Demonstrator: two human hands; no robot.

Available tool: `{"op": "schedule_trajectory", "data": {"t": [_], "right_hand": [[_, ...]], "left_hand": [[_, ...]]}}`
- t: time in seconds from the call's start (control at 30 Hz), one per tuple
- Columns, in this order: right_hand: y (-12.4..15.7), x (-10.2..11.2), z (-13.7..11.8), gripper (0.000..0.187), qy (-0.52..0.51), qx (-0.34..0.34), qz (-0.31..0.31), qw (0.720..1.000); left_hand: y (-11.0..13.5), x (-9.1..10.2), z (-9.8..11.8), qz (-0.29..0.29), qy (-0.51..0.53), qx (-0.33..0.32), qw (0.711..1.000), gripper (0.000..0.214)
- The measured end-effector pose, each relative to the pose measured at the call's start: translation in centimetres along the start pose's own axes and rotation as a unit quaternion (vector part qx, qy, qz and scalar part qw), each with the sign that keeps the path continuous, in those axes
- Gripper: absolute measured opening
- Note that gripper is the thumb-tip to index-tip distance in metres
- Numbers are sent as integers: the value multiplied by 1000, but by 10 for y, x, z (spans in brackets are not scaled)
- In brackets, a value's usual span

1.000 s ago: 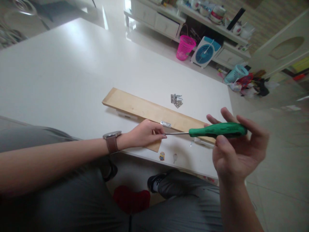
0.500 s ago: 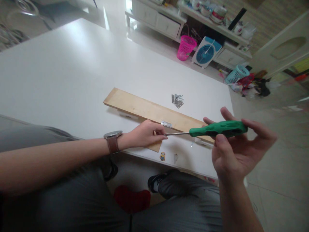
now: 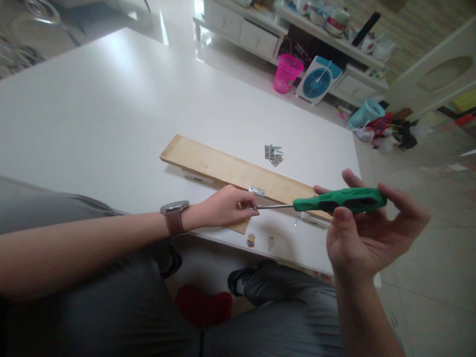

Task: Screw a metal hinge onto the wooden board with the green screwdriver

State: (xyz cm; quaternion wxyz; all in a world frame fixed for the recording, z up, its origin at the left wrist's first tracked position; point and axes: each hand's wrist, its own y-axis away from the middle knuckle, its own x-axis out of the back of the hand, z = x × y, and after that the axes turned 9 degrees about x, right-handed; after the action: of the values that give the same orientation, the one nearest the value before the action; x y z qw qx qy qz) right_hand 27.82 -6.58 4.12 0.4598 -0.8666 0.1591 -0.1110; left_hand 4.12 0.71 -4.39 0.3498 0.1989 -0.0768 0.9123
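A green screwdriver (image 3: 340, 199) with black grip insets lies across the fingers of my right hand (image 3: 366, 233), its thumb against the handle. The metal shaft points left to my left hand (image 3: 232, 204). The thumb and index finger there are pinched together at the screwdriver's tip; whatever small thing they hold is hidden. Just beyond these fingers, a metal hinge (image 3: 257, 191) sits on the near edge of a long wooden board (image 3: 219, 162). A smaller wooden piece (image 3: 240, 226) shows under my left hand, partly covered by it.
Several loose hinges (image 3: 274, 154) are piled behind the board on the white table (image 3: 111, 104). White supports (image 3: 316, 219) show beneath the board. Near the front edge lie a yellow cartoon figure sticker (image 3: 251, 241) and a small key-like piece (image 3: 271, 243). A thin metal piece (image 3: 296, 221) lies below the shaft.
The screwdriver handle has turned, with more of its black insets facing me. My right hand and the screwdriver have shifted slightly right. My left hand stays nearly still.
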Motion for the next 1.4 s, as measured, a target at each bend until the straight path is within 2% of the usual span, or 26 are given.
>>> {"op": "schedule_trajectory", "data": {"t": [0.23,0.37,0.47,0.63,0.77,0.93,1.13,1.2,1.4], "right_hand": [[-1,3,2,59,33,24,7,999],[-1,5,5,62,56,56,1,997],[-1,7,7,62,66,73,2,995],[1,10,9,66,71,69,-25,995],[2,12,12,69,62,94,-55,992],[2,13,14,74,47,105,-65,991],[1,10,11,74,57,111,-53,991],[1,9,11,73,53,114,-54,991],[0,8,11,71,44,113,-47,991]], "left_hand": [[0,2,4,-7,-31,10,999,16],[-1,10,9,24,-153,1,988,23],[-2,18,11,39,-233,-31,971,17],[-3,23,8,-10,-315,-74,946,11],[-3,21,4,-21,-360,-97,928,18],[-4,20,1,12,-391,-96,915,16],[-3,18,-1,93,-369,-24,924,19],[-1,18,1,112,-385,-44,915,20],[-3,23,6,134,-446,-164,870,24]]}}
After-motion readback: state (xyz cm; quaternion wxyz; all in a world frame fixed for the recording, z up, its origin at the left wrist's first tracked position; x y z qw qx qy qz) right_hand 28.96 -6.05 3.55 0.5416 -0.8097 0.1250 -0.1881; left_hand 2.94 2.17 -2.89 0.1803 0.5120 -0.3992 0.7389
